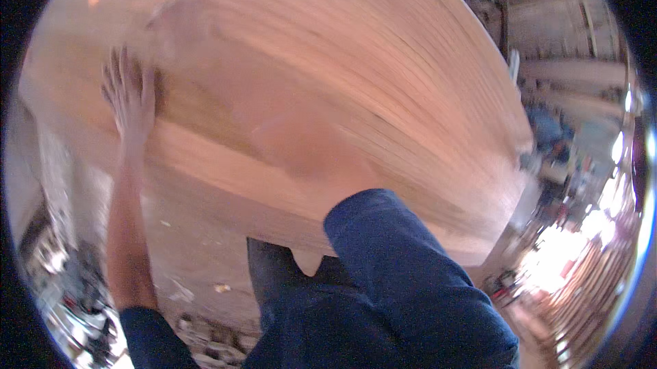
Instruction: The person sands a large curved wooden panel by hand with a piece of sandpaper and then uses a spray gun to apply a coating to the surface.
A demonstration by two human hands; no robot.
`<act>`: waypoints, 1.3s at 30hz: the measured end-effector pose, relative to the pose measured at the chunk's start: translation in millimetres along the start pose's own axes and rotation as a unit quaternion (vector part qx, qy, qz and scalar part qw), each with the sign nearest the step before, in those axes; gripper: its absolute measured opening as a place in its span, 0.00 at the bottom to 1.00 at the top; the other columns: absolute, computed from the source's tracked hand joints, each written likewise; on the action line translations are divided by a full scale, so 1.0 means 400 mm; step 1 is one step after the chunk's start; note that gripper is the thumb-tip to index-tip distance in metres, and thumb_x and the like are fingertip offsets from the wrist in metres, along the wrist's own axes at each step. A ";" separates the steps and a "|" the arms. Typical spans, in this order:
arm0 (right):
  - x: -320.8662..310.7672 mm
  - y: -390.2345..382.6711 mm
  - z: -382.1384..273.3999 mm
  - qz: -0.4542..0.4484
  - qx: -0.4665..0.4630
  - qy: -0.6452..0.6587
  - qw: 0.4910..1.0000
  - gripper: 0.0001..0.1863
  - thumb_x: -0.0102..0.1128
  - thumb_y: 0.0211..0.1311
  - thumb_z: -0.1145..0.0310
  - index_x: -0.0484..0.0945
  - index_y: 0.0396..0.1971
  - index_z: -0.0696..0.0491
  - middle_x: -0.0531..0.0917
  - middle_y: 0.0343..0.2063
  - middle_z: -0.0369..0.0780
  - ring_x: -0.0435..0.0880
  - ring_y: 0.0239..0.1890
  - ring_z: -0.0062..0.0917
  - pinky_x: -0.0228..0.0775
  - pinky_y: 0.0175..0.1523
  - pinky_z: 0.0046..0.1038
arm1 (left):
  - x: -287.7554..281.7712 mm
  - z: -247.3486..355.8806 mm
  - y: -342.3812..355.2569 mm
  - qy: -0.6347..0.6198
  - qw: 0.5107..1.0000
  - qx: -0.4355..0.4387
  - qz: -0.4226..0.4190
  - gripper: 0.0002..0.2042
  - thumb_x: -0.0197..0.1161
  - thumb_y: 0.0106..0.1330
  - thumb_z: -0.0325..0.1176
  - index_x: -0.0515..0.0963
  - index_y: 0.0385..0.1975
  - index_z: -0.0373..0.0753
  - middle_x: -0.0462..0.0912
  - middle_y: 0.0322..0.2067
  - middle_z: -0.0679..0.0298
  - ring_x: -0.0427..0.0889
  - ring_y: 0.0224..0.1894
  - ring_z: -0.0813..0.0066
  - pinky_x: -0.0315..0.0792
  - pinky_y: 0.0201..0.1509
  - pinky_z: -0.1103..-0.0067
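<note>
A large pale-brown wooden panel (410,109) with streaky grain fills most of the view in front of me. My left hand (129,95) lies flat on its left part, fingers spread, holding nothing. Out of a dark blue sleeve my right forearm reaches forward and left across the wood, badly smeared by motion. At its end my right hand (188,27) is a blur over the panel, farther away than the left one. Its fingers do not show clearly, and I cannot make out whether anything is in it.
Close to my legs runs the panel's near edge. Cluttered odds and ends (82,294) lie on the floor at lower left. To the right are blurred shelves or stacked material (568,75), long slats (582,300) and bright light.
</note>
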State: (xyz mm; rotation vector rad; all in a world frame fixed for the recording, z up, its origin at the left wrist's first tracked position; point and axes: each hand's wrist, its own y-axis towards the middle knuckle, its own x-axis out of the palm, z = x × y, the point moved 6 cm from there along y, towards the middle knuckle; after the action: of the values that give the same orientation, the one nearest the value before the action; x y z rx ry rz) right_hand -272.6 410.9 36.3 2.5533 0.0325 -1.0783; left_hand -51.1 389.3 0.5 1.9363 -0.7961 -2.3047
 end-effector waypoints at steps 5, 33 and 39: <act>-0.140 -0.267 0.082 -0.006 0.105 0.087 0.991 0.11 0.65 0.61 0.66 0.81 0.40 0.56 0.84 0.40 0.41 0.80 0.43 0.29 0.72 0.52 0.32 | -0.099 0.423 -0.223 -0.040 0.996 -0.007 -0.077 0.34 0.47 0.74 0.55 0.55 0.74 0.42 0.48 0.75 0.50 0.42 0.76 0.44 0.36 0.76 0.49; -0.579 -0.997 0.228 0.075 0.491 0.416 0.762 0.12 0.65 0.58 0.69 0.83 0.43 0.50 0.85 0.38 0.42 0.83 0.41 0.30 0.74 0.48 0.36 | -0.204 0.724 -0.352 0.001 0.990 -0.033 -0.137 0.30 0.48 0.74 0.53 0.60 0.72 0.47 0.53 0.75 0.56 0.45 0.77 0.47 0.37 0.75 0.47; -0.418 -0.582 0.089 0.151 0.092 -0.105 0.979 0.04 0.59 0.59 0.68 0.77 0.32 0.51 0.78 0.35 0.42 0.79 0.44 0.35 0.74 0.50 0.37 | -0.177 0.746 -0.337 -0.033 0.989 -0.033 -0.140 0.30 0.47 0.75 0.53 0.60 0.73 0.46 0.53 0.75 0.55 0.46 0.77 0.48 0.37 0.75 0.48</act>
State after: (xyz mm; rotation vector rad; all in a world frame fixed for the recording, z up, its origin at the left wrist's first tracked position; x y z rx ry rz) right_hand -453.1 635.8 54.6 2.4754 -0.5151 -1.2686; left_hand -271.8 638.0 40.5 2.0703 -0.4684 -2.5221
